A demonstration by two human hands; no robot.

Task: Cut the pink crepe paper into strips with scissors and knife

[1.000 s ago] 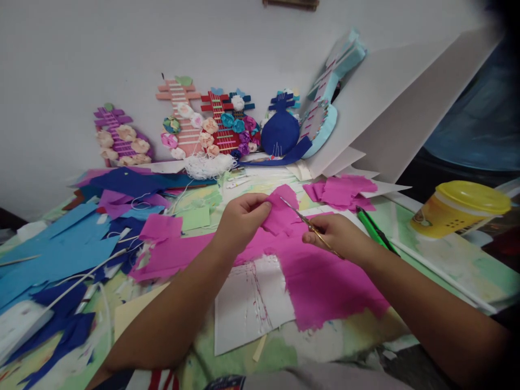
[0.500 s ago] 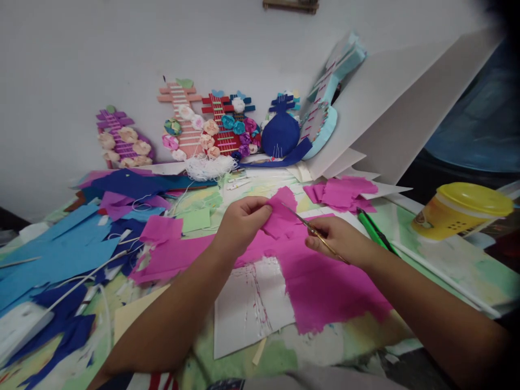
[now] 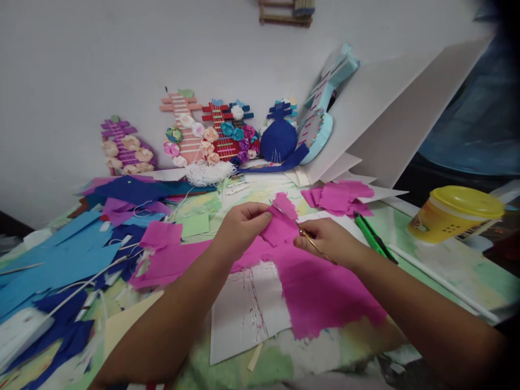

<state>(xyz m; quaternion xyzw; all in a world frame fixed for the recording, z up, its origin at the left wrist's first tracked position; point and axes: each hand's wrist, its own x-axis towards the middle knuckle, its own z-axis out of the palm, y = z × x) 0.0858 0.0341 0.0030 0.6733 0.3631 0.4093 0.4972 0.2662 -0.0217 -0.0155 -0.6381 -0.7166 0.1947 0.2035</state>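
Observation:
Between thumb and fingers, my left hand [image 3: 244, 230] pinches a small piece of pink crepe paper [image 3: 280, 219] above the table. My right hand [image 3: 331, 241] grips gold-handled scissors [image 3: 311, 238], their blades pointing left across the pink piece. Below both hands lies a larger sheet of pink crepe paper [image 3: 325, 292], with a strip of the same colour running to the left. It partly covers a white board [image 3: 249, 314] marked with shiny reddish streaks.
Blue paper [image 3: 57, 244] and a white power strip [image 3: 22, 330] lie at left. At right are a green utility knife [image 3: 371, 235], a white stick [image 3: 442, 281] and a yellow-lidded tub [image 3: 455, 214]. Decorated paper instruments [image 3: 278, 141] lean along the wall behind.
My right hand and the scissors have shifted slightly left, with the blades further over the pink piece. The whole view has tilted up a little.

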